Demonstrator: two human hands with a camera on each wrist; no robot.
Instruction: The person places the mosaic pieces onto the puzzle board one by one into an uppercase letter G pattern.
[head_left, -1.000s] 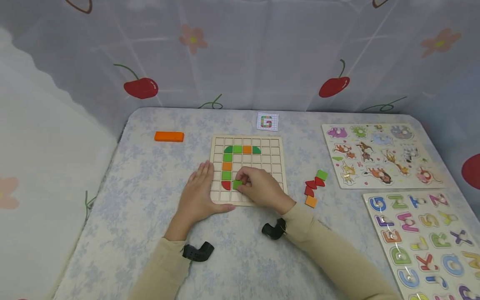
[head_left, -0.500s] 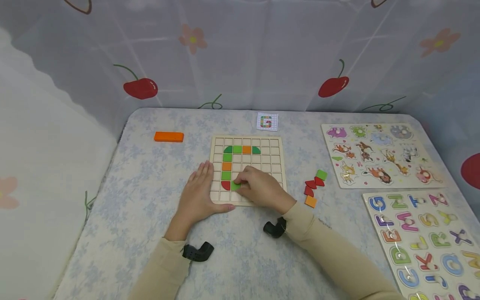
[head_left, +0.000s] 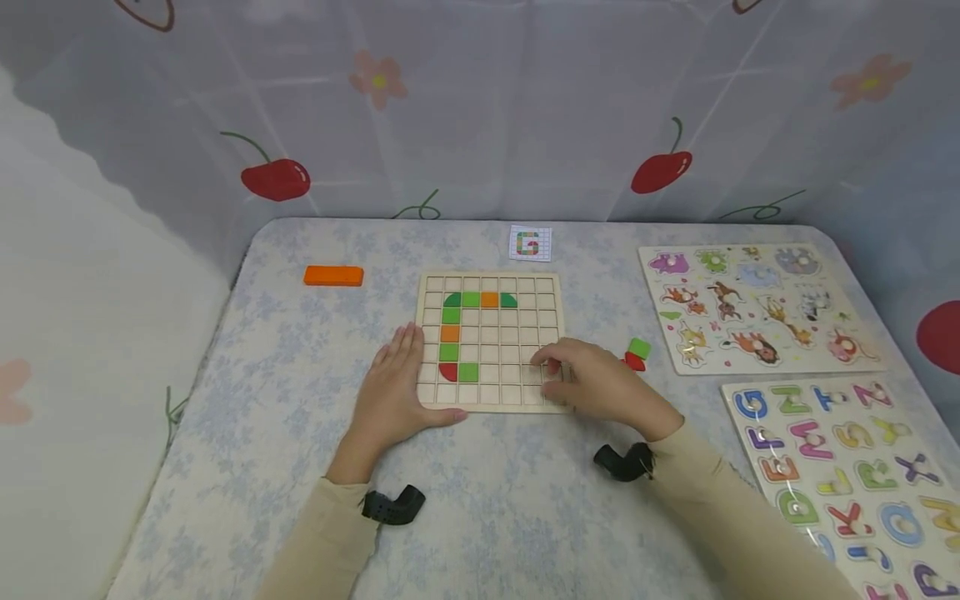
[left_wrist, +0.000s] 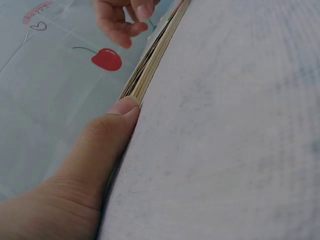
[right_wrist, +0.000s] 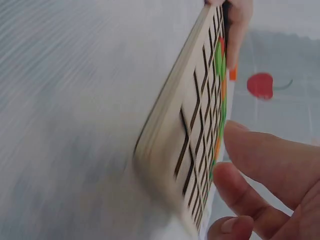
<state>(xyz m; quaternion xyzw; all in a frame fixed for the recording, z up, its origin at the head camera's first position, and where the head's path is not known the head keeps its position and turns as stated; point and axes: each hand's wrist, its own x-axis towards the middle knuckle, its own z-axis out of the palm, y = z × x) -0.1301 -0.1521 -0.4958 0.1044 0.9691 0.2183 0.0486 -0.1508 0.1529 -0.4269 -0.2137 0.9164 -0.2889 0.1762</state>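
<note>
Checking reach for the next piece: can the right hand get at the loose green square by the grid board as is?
Probably yes. The right hand holds nothing and lies just beside the green square, with only a red piece next to it and nothing over it.

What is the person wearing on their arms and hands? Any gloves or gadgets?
No gloves: both the left hand and the right hand are bare. Each arm is covered by a long beige sleeve reaching the wrist. A small black angled device, seemingly a camera, is fixed at the left wrist, and a matching one at the right. No rings or watches show.
</note>
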